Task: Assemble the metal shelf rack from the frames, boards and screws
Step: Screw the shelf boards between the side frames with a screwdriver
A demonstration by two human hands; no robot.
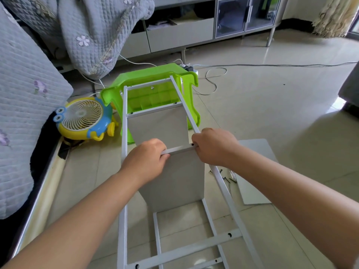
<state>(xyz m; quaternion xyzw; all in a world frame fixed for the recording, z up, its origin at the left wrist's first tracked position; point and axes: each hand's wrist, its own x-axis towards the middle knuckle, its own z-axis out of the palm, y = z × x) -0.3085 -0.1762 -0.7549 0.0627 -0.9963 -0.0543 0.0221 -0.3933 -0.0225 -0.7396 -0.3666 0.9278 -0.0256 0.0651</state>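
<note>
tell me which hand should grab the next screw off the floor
Right, probably. The loose screws lie on the floor just below the right hand, beside the spare board. The left hand holds the crossbar on the far side from them.

Support surface: glossy beige tiled floor (272,113). Resting directly on it are noted a white metal frame (124,191), a loose grey board (254,171) with dark screws (227,178) beside it, a green plastic stool (151,78) tipped over, a yellow-blue fan (85,118) and white cables (213,74).
</note>
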